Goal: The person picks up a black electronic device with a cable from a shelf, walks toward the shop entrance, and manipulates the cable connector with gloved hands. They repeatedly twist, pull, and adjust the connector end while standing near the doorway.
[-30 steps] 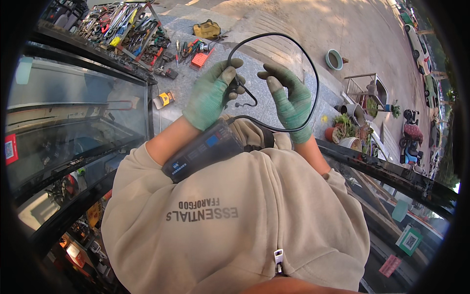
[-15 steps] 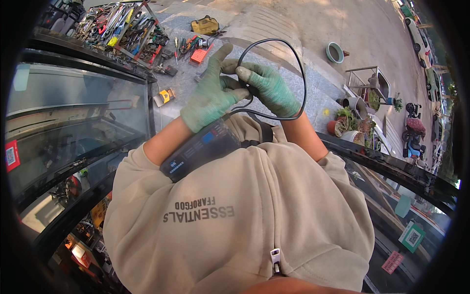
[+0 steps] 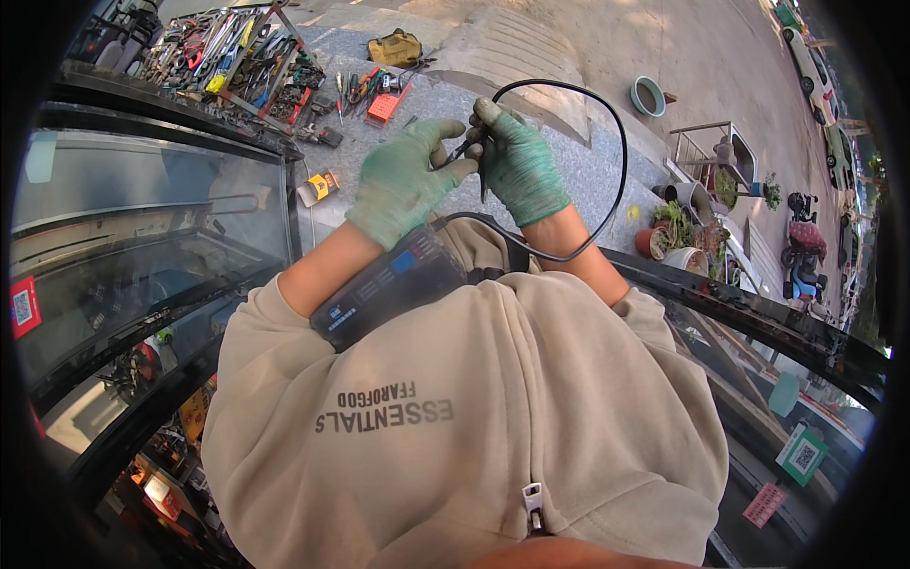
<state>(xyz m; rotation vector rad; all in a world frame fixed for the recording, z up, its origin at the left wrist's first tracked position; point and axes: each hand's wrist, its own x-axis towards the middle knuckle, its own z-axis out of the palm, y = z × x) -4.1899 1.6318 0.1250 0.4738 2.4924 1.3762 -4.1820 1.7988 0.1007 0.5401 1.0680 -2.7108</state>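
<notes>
Both my hands wear green-coated work gloves and meet in front of my chest. My right hand (image 3: 519,166) pinches a black cable (image 3: 623,161) near its end, and a thin dark strip hangs below those fingers. My left hand (image 3: 403,180) has its thumb and fingers curled around the short cable end between the hands. What the fingertips press on is partly hidden. From the right hand the cable loops out to the right and back below. Against my body, under my left forearm, rests a dark elongated case (image 3: 389,289) with a blue patch; its exact kind is unclear.
Hand tools (image 3: 251,57) crowd a rack at the far left, with a red-orange plastic tray (image 3: 387,106) and a yellow bag (image 3: 395,47) nearby. A small yellow box (image 3: 320,187) lies by the glass door (image 3: 152,209). Potted plants (image 3: 673,232) and a basin (image 3: 648,97) stand right.
My right hand has turned more upright and moved slightly away from the left. The cable loop has shifted right and widened. The left fingers have drawn inward toward the cable end.
</notes>
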